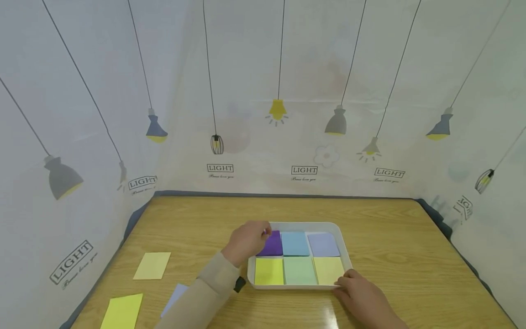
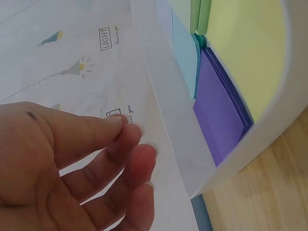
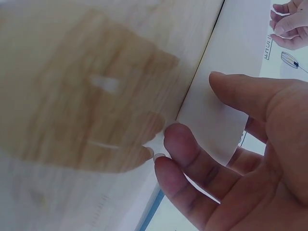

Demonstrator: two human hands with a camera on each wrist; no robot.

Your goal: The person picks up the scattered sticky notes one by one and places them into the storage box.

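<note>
A white tray [image 1: 296, 287] stands on the table and holds sticky-note pads in two rows. Purple [image 1: 272, 244], light blue [image 1: 295, 244] and lavender [image 1: 323, 245] pads lie in the back row; yellow [image 1: 269, 271], mint green [image 1: 300, 271] and pale yellow [image 1: 328, 270] pads are in front. Beside the tray's back left corner, near the purple pad, is my left hand [image 1: 248, 241]. Its fingers bend loosely, with nothing visible between them. My right hand [image 1: 363, 292] pinches the tray's wall at the front right corner, thumb outside, as the right wrist view shows.
On the table [image 1: 197, 228] to the left lie a pale yellow note [image 1: 152, 266], a bright yellow one [image 1: 122, 311] and a lavender one [image 1: 174, 299] partly behind the left sleeve. A lamp-printed curtain [image 1: 255, 59] surrounds the table's back and sides.
</note>
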